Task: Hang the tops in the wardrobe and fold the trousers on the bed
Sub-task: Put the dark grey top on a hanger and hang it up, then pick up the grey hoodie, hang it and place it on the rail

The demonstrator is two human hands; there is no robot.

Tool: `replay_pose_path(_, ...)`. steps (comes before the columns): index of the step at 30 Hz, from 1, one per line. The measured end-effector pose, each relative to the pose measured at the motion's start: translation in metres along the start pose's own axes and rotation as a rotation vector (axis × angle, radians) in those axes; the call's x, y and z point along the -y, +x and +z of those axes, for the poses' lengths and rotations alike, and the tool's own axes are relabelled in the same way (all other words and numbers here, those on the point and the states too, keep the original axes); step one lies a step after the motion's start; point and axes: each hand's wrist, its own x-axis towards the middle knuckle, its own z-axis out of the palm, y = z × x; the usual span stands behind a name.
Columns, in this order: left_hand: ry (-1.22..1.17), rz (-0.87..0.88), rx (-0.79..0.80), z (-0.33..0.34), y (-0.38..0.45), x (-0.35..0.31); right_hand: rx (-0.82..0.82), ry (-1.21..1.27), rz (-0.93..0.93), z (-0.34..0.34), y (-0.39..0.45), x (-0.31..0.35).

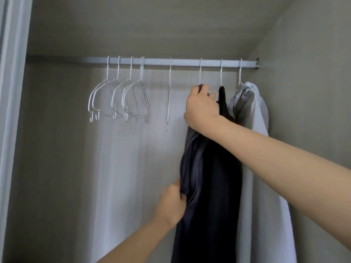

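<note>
Right hand (201,109) grips and hides the grey top's (191,168) shoulder; left hand (171,203) pinches its edge.

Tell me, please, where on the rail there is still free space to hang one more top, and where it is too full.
The rail is bare on either side of the single empty hanger, between the empty hanger cluster and the dark grey top. The right end is crowded: both hands grip that top, beside the black top and white top.
</note>
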Motion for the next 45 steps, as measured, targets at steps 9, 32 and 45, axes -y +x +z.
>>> replay_pose_path(9, -0.151, 0.024, -0.120, -0.022, -0.046, 0.007, 0.023, -0.051, -0.184, 0.007, -0.126, -0.002)
replay_pose_path(32, 0.577, -0.764, -0.730, -0.073, -0.516, -0.086, 0.845, 1.424, -0.641, -0.048, -0.505, 0.089)
replay_pose_path(45, 0.718, -1.528, -1.586, 0.074, -0.827, -0.315, 1.300, 1.676, -1.596, -0.291, -0.757, 0.062)
